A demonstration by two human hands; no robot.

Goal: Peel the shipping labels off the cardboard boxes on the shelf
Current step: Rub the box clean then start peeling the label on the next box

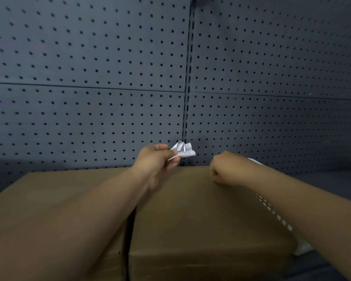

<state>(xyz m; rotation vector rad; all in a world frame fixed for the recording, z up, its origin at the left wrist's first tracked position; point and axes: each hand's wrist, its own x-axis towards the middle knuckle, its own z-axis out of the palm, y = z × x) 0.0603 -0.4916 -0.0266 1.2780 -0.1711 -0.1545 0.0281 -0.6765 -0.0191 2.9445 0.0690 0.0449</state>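
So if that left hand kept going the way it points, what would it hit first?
Probably the pegboard wall: nothing shows between it and the left hand holding the crumpled label, though depth is unclear.

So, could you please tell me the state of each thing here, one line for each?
left hand: raised above the boxes, pinches the crumpled label.
crumpled label: off its box, scrunched up.
right hand: fingers curled at the right box's far edge; grip unclear.
left box: closed, top bare.
right box: closed, top bare.
side label: apparently on the right box's side, mostly hidden by the forearm.
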